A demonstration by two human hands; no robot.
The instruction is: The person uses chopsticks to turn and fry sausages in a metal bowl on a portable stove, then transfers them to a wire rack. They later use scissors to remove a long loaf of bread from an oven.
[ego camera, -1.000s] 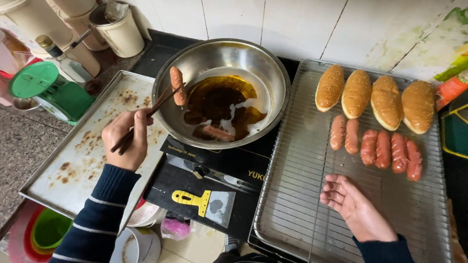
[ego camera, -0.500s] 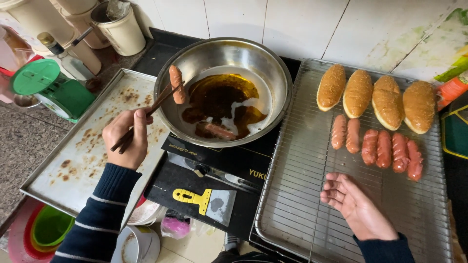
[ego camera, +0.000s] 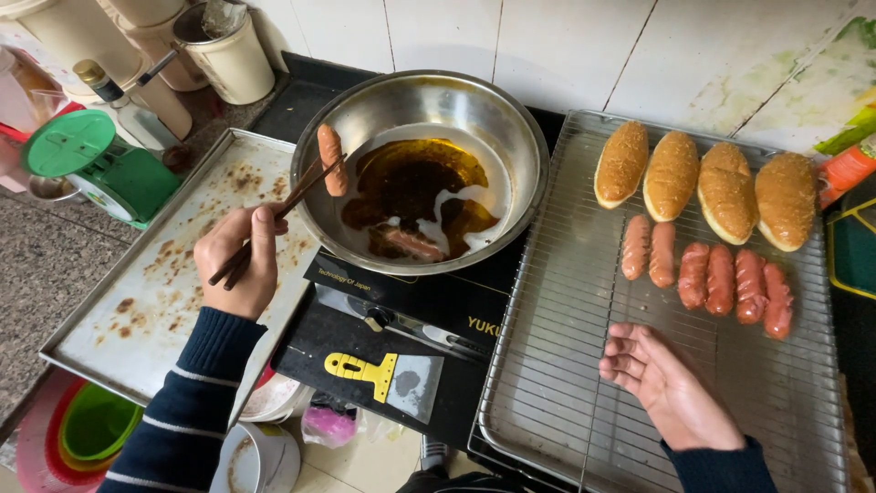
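My left hand (ego camera: 239, 260) grips dark chopsticks (ego camera: 278, 215) that pinch a browned sausage (ego camera: 330, 160) over the left rim of a steel pan (ego camera: 511, 137). Dark oil (ego camera: 415, 183) pools in the pan, with another sausage (ego camera: 411, 242) lying in it near the front. My right hand (ego camera: 671, 388) rests palm up, fingers loosely apart, on a wire cooling rack (ego camera: 566, 365). Several fried sausages (ego camera: 707, 274) and several breaded buns (ego camera: 703, 178) lie at the rack's far side.
A stained metal tray (ego camera: 137, 301) lies left of the pan. A green kitchen scale (ego camera: 100, 169), jars and a bottle stand at the far left. A yellow-handled scraper (ego camera: 383, 374) lies on the black cooktop (ego camera: 429, 310). Coloured bowls (ego camera: 87, 424) sit below.
The chopsticks have lifted the sausage slightly higher over the pan's left rim. My right hand has stayed on the rack.
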